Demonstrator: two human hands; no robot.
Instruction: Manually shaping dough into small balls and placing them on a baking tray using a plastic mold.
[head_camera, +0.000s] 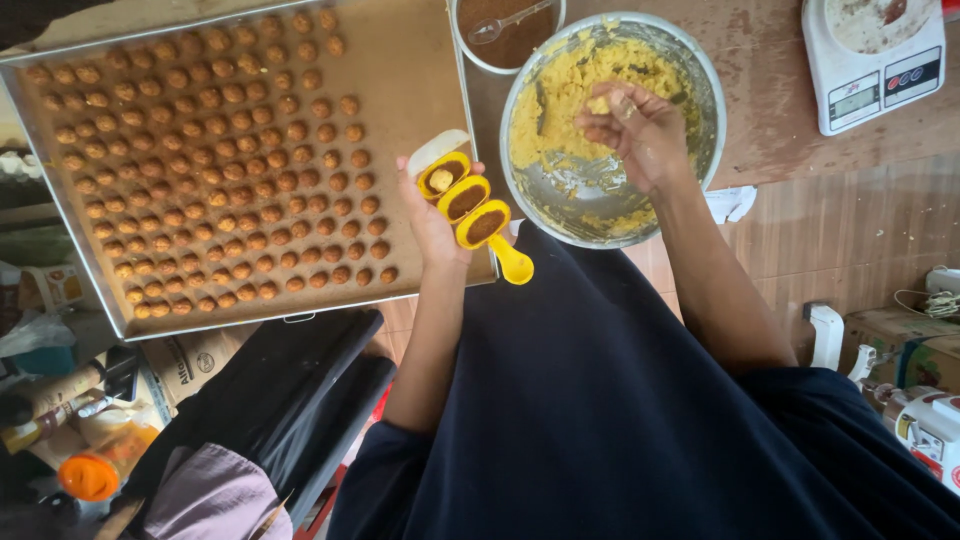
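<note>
My left hand (428, 215) grips a yellow three-cup mould (470, 205) over the tray's right edge. Two cups show brown filling; the top cup holds a small pale dough ball. My right hand (640, 130) is inside a large steel bowl (700, 75) of crumbly yellow dough (560, 100), its fingertips pinched on a small piece of that dough. A big metal baking tray (410, 70) lined with brown paper carries several rows of small brown balls (220, 160).
A smaller bowl of brown filling (500, 40) with a spoon stands behind the steel bowl. A white kitchen scale (875, 60) sits at the far right on the wooden table. Bottles, boxes and a dark chair lie below the tray.
</note>
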